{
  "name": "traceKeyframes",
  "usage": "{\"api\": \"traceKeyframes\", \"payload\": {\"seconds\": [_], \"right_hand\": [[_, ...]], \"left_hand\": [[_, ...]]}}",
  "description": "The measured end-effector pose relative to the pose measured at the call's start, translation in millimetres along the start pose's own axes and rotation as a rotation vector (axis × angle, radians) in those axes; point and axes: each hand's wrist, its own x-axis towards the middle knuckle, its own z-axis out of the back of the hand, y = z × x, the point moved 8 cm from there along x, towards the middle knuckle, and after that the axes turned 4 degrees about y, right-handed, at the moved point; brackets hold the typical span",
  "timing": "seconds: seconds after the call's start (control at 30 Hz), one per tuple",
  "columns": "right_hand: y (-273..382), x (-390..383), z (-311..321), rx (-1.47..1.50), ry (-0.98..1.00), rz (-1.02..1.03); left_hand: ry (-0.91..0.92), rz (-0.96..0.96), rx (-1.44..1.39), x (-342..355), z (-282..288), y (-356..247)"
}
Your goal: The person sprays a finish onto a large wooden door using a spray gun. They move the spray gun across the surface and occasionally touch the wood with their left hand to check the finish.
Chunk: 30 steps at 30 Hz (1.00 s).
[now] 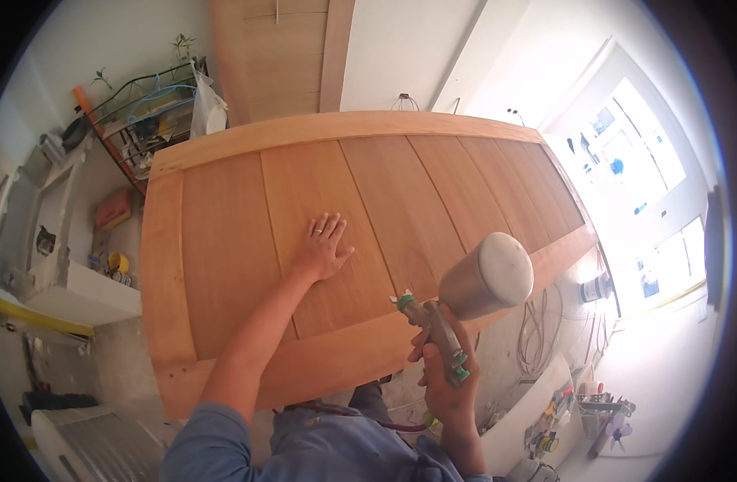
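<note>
A large wooden door (pixel 401 185) with a frame and several plank panels lies flat in front of me. My left hand (pixel 324 247) rests palm down on one of its panels, fingers stretched out, a ring on one finger. In my right hand (pixel 450 386) is a spray gun (pixel 437 329) with green fittings and a round silver cup on its side. The gun is over the door's near edge, its nozzle end toward the panels. My right fingers wrap round its handle and partly hide it.
A rack (pixel 156 112) with plants, hangers and a plastic bag stands at the far left. Coiled hose (pixel 539 333) lies on the floor at the right, near a dark-labelled can (pixel 597 289). Tools (pixel 557 410) sit on a white surface at the lower right. Another wooden door (pixel 276 56) stands behind.
</note>
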Motion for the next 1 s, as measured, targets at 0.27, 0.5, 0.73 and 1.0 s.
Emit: {"api": "traceKeyframes", "payload": {"seconds": [0.27,0.5,0.73,1.0], "right_hand": [[8.3,-11.7,-34.7,-0.058,0.238,0.165],[9.3,-15.5,-61.4,-0.09,0.377,0.208],[8.1,-15.5,-68.4,-0.07,0.421,0.211],[2.8,-14.5,-63.3,-0.03,0.394,0.129]], "left_hand": [[-0.109,0.218,0.038,-2.5,21.6,82.1],[-0.247,0.531,0.094,-42.6,43.5,176.4],[-0.325,0.775,0.072,-104.1,59.7,237.7],[-0.393,0.74,0.068,-170.5,66.3,225.4]]}}
